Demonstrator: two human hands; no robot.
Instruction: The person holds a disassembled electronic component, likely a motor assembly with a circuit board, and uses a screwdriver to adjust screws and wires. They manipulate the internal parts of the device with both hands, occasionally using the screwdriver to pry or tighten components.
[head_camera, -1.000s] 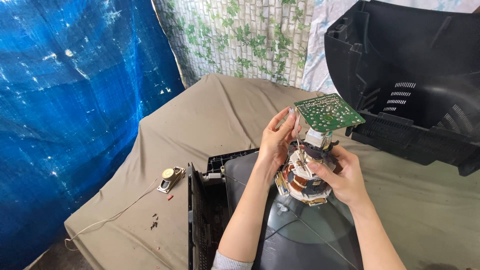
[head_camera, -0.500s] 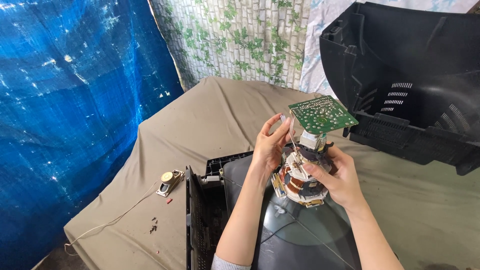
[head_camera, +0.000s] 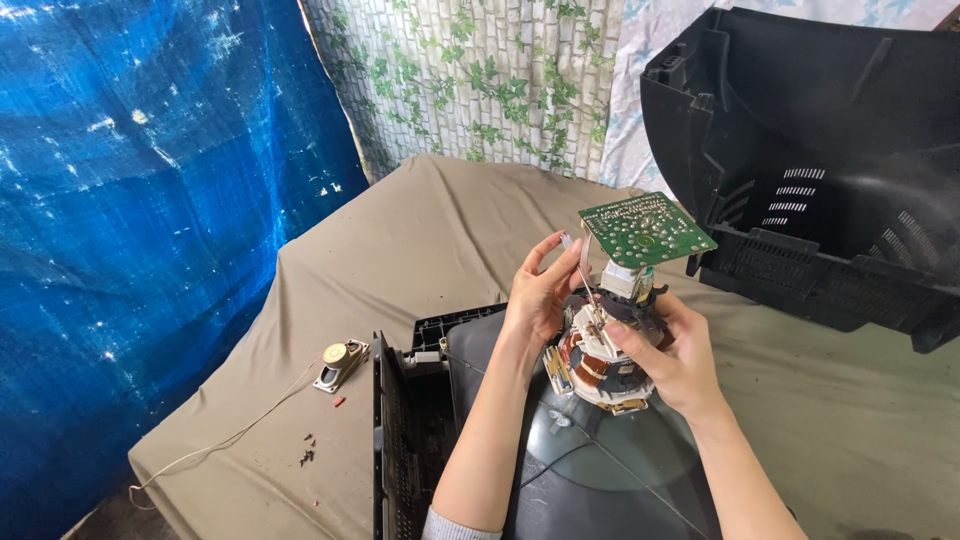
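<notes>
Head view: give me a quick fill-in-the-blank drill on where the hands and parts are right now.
1. The green circuit board sits at the ____ of the tube neck, above the copper coil yoke.
2. The right hand wraps the yoke while the ____ hand pinches a thin strip beside the board.
3. The small speaker lies on the tan cloth, trailing a ____.
4. The empty black rear casing lies to the person's ____.

Missing words: top; left; wire; right

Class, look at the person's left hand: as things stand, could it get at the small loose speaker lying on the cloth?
Probably yes. The left hand rests at the coil assembly on the picture tube's neck, and the speaker lies on the same side on open cloth, nothing between them. It would first have to let go.
</notes>
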